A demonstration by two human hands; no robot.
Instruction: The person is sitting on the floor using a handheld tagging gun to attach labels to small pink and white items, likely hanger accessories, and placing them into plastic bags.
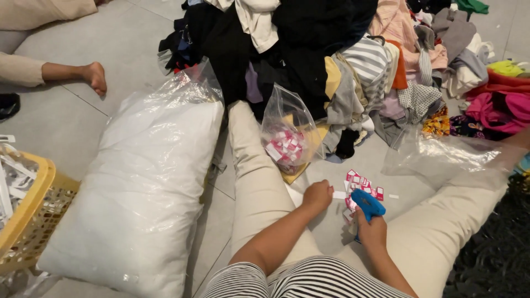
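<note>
I sit on a grey tiled floor with my legs apart in cream trousers. My right hand grips a blue tagging gun held just above the floor between my legs. My left hand is curled next to a small white tag, fingers closed at its edge. A loose pile of red and white tags lies just beyond both hands. A clear plastic bag of the same tags stands beside my left knee.
A big heap of mixed clothes fills the far side. A large plastic-wrapped white pillow lies at left, a yellow basket further left. Another person's bare foot rests at top left. An empty clear bag lies over my right leg.
</note>
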